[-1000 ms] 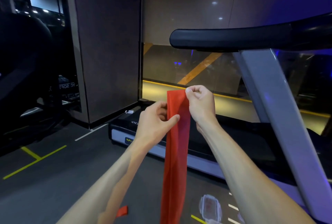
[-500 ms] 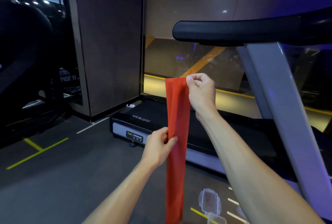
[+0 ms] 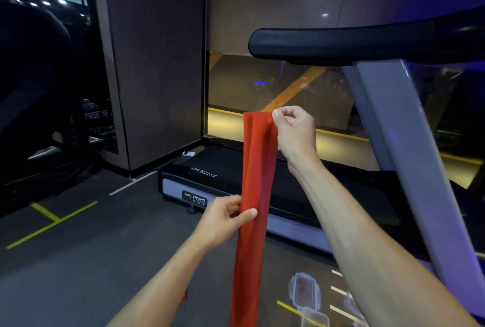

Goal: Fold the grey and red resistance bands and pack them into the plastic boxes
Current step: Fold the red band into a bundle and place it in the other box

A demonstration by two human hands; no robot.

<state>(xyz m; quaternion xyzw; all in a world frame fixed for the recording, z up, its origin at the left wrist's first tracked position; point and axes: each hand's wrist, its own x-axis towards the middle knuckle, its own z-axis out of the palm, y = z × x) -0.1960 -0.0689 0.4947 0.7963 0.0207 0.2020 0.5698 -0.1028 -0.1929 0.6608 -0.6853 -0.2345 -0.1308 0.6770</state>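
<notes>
A: Starting at the grip, we see the right hand [image 3: 295, 132] raised in the middle of the view, thumb and forefinger pinched together on the top right corner of the red resistance band [image 3: 256, 208].

B: And we see the left hand [image 3: 224, 217] lower down, its thumb lying across the front of the band and its fingers curled behind, clamping the band's left edge about midway along what shows.

A: The band hangs straight down between the two hands as a long, narrow strip, creased lengthwise, and its lower end runs out of the bottom edge of the view.

B: A small bit of red [image 3: 184, 295] shows beside the left forearm; we cannot tell what it is.

A: Moving outward, the floor [image 3: 86, 261] is dark grey with yellow and white lines. Near the bottom right, on the floor, lies a clear plastic box [image 3: 304, 291] with clip tabs and something reddish inside. Just beside it, at the bottom edge, we see another clear plastic container [image 3: 315, 318], only partly visible.

B: Behind the band stands a treadmill [image 3: 210, 177], its deck end facing us. Its black handrail [image 3: 341, 43] crosses the upper right, carried on a grey upright [image 3: 393, 143].
</notes>
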